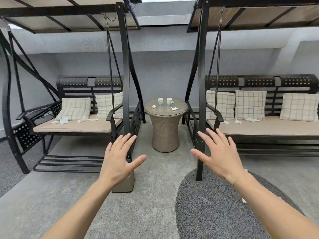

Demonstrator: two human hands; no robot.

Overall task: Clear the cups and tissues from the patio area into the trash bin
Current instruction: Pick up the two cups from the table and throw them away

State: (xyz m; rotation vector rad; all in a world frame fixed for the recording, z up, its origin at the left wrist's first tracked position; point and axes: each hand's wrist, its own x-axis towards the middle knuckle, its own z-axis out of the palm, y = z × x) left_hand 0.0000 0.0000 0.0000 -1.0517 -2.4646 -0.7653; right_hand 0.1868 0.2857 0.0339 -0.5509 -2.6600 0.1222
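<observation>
Two white paper cups (160,101) (169,101) stand upright on a round wicker table (165,133) between two swing benches. Crumpled tissues (153,106) (174,108) lie beside them on the tabletop. More tissues (88,120) lie on the left bench seat, others (238,121) on the right bench seat. One small tissue scrap (244,200) lies on the dark rug by my right arm. My left hand (119,159) and my right hand (221,152) are stretched out in front, fingers spread, holding nothing, well short of the table. A beige bin-like object (124,184) sits on the floor, partly hidden behind my left hand.
The left swing bench (76,126) and right swing bench (269,126) carry checked pillows. Their black frame posts (126,87) (201,94) flank a narrow passage to the table. A dark oval rug (212,209) covers the floor at right.
</observation>
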